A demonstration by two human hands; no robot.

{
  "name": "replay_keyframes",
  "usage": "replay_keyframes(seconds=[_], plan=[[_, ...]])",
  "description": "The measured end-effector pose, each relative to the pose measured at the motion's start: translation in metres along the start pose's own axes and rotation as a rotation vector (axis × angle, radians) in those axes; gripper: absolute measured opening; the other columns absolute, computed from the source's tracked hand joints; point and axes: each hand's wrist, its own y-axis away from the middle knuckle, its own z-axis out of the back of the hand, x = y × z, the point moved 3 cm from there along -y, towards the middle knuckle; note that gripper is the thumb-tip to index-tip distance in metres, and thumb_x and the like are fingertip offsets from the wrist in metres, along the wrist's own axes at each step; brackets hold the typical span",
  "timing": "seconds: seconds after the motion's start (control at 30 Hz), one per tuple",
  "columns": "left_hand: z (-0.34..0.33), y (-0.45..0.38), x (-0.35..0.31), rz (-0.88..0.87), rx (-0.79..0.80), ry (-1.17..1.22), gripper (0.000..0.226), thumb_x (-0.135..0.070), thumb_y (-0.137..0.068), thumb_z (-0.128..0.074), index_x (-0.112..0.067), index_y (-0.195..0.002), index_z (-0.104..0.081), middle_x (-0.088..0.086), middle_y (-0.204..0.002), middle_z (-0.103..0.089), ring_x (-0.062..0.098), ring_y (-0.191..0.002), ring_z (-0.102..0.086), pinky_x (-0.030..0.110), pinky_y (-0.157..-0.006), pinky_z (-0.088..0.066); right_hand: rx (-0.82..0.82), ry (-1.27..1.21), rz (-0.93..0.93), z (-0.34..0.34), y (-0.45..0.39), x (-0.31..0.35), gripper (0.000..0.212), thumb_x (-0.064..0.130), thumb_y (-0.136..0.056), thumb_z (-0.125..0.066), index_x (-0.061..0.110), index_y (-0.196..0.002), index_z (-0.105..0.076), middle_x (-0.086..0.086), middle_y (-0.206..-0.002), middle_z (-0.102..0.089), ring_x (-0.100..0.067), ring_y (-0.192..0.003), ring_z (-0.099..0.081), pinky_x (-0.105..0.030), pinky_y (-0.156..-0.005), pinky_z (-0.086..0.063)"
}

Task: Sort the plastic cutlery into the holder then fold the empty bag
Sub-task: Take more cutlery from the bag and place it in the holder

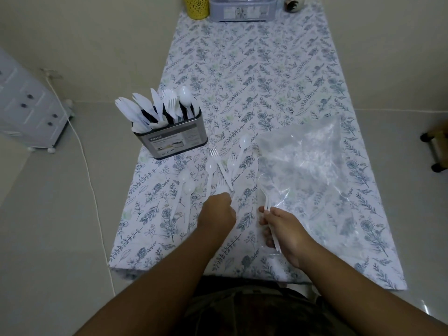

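A metal cutlery holder (178,139) stands at the table's left side, filled with several white plastic knives, forks and spoons. Loose white spoons (186,187) and forks (214,154) lie scattered in front of it. My left hand (218,212) is closed over the handle of a loose fork (221,184) on the cloth. My right hand (281,226) grips a bunch of white forks (266,200) at the near-left edge of the clear plastic bag (308,170), which lies flat and crumpled on the right.
A floral tablecloth (266,76) covers the narrow table. At the far end stand a yellow cup (196,6), a grey box (242,8) and a dark jar (294,3). A drawer unit (26,107) and a white cable (82,146) are on the floor to the left.
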Motion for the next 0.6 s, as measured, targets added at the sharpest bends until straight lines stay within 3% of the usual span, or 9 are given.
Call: replay_keyframes(seconds=[0.1,0.2,0.3,0.4,0.5,0.57,0.6], plan=[[0.003,0.017,-0.007,0.045,0.033,0.324,0.016,-0.015,-0.09,-0.065,-0.015,-0.104,-0.073,-0.002,-0.09,-0.074,0.01,-0.08,-0.069,0.019,-0.073,-0.054,0.03,-0.147,-0.013,0.0,0.0,0.004,0.021,0.018,-0.104,-0.053,-0.001,-0.107,-0.061,-0.009,-0.082,-0.052,-0.017,-0.064,-0.052,-0.031,-0.055,-0.048],[-0.004,0.042,-0.015,0.202,0.167,0.794,0.017,-0.011,-0.091,-0.068,-0.014,-0.106,-0.075,0.001,-0.086,-0.077,0.014,-0.08,-0.075,0.029,-0.076,-0.062,0.068,-0.24,-0.008,-0.001,0.0,0.01,0.024,0.015,-0.107,-0.049,0.0,-0.115,-0.065,-0.014,-0.097,-0.069,-0.027,-0.092,-0.071,-0.041,-0.081,-0.062],[-0.014,0.053,-0.023,0.253,0.242,1.041,0.021,-0.005,-0.094,-0.066,-0.011,-0.111,-0.075,0.005,-0.095,-0.079,0.019,-0.089,-0.076,0.034,-0.083,-0.061,0.164,-0.306,-0.024,-0.008,0.004,0.014,0.029,0.017,-0.108,-0.047,-0.002,-0.12,-0.063,-0.029,-0.114,-0.072,-0.041,-0.101,-0.073,-0.044,-0.073,-0.063],[-0.012,0.051,-0.024,0.182,0.199,1.041,0.023,-0.005,-0.094,-0.066,-0.017,-0.11,-0.076,0.001,-0.098,-0.079,0.015,-0.093,-0.075,0.029,-0.085,-0.06,0.193,-0.325,-0.027,-0.011,0.003,0.015,0.027,0.018,-0.108,-0.047,0.005,-0.124,-0.064,-0.025,-0.116,-0.073,-0.034,-0.104,-0.074,-0.043,-0.077,-0.061],[-0.004,0.048,-0.025,-0.011,0.129,0.752,0.02,-0.012,-0.094,-0.066,-0.023,-0.106,-0.078,-0.012,-0.087,-0.077,0.001,-0.082,-0.073,0.014,-0.076,-0.056,0.207,-0.287,-0.009,-0.015,0.0,0.015,0.029,0.015,-0.106,-0.051,-0.005,-0.125,-0.061,-0.022,-0.122,-0.071,-0.03,-0.111,-0.072,-0.036,-0.083,-0.06],[0.002,0.046,-0.026,-0.131,0.026,0.487,0.015,-0.018,-0.093,-0.066,-0.022,-0.094,-0.081,-0.009,-0.073,-0.074,0.004,-0.069,-0.069,0.01,-0.063,-0.05,0.202,-0.196,0.024,-0.017,-0.001,0.013,0.027,0.013,-0.103,-0.056,-0.013,-0.107,-0.061,-0.021,-0.118,-0.073,-0.029,-0.109,-0.072,-0.038,-0.083,-0.062],[0.005,0.044,-0.023,-0.138,-0.031,0.405,0.014,-0.019,-0.092,-0.066,-0.019,-0.088,-0.08,-0.005,-0.07,-0.072,0.007,-0.066,-0.066,0.012,-0.059,-0.048,0.195,-0.158,0.038,-0.019,-0.002,0.011,0.023,0.014,-0.102,-0.057,-0.008,-0.095,-0.061,-0.022,-0.114,-0.074,-0.029,-0.106,-0.073,-0.042,-0.086,-0.062]])
